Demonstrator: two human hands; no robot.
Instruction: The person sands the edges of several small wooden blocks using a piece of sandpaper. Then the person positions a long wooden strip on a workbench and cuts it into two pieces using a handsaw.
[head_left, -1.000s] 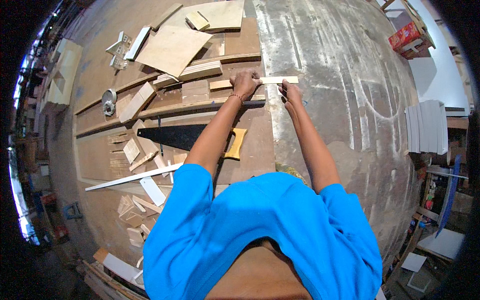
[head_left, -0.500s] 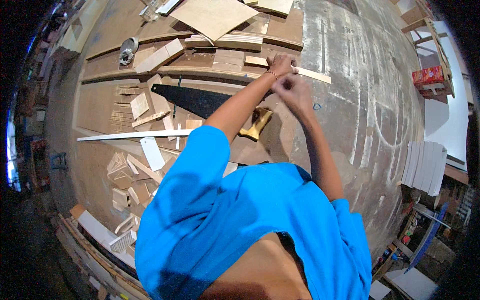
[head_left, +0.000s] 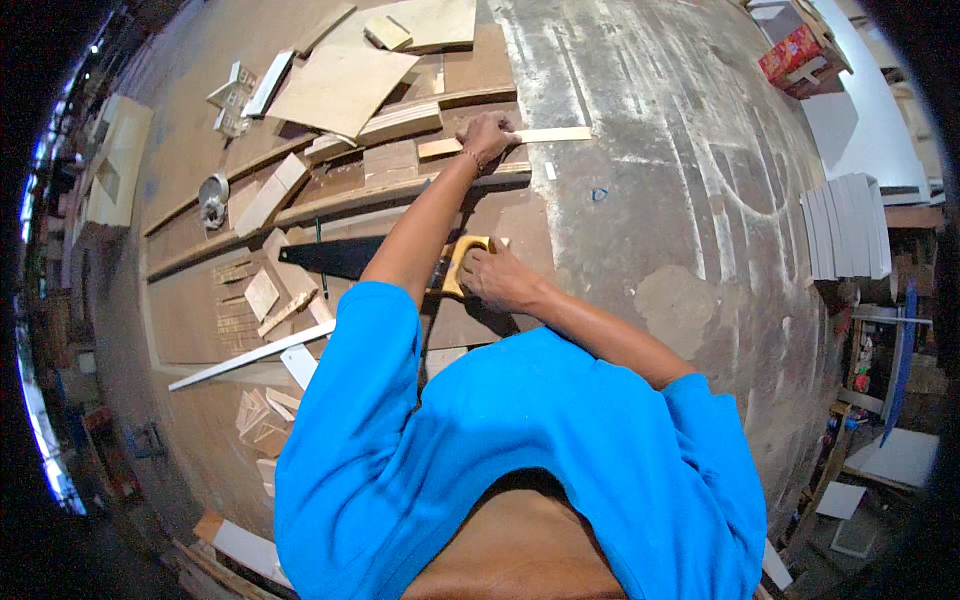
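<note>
A thin pale wooden strip lies crosswise near the far middle of the worktop. My left hand is closed over it, pressing it down, and the strip shows on both sides of the fingers. Nearer to me, my right hand is wrapped round the yellow handle of a hand saw. The saw's black blade points left and passes beneath my left forearm, which hides part of it.
Long wooden battens run across the worktop by the strip. Flat plywood sheets lie at the far left, with a tape roll nearer. Wood offcuts and a white strip lie left. White panels stand at right.
My right hand has left the left hand's side, come toward me and closed on the saw handle. The left hand stays on the strip. The whole view has shifted and turned.
</note>
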